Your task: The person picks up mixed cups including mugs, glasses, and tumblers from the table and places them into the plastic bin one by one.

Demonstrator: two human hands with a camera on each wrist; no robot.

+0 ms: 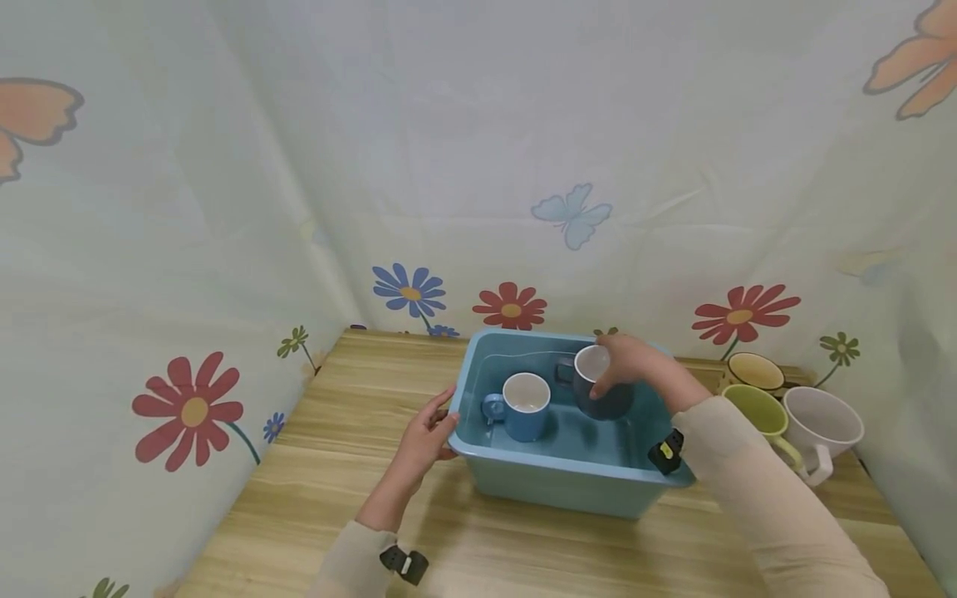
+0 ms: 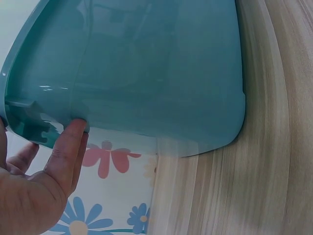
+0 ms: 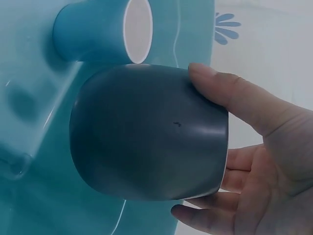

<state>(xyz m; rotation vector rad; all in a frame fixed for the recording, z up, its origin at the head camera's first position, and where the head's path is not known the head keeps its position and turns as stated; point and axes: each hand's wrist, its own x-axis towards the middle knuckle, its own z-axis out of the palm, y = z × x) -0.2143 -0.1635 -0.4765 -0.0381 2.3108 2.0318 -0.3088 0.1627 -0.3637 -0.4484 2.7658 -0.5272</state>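
Observation:
In the head view a blue plastic bin [image 1: 553, 482] stands on the table. A blue mug with a white inside [image 1: 527, 419] sits upright in its left part, handle to the left. My right hand [image 1: 628, 365] holds a dark grey-blue mug [image 1: 609, 403] by its upper part, within the bin. In the right wrist view the thumb [image 3: 210, 85] lies on this mug's side, with the other fingers around the far side near the rim. My left hand [image 1: 428, 436] is at the bin's left end; a fingertip [image 2: 76, 127] touches the outer wall below the rim.
To the right of the bin stand a yellowish cup with a dark rim [image 1: 755, 371], a green mug [image 1: 755, 409] and a large white mug [image 1: 822, 419], close together. A flower-print curtain [image 1: 463, 208] rises behind the wooden table [image 1: 366, 390].

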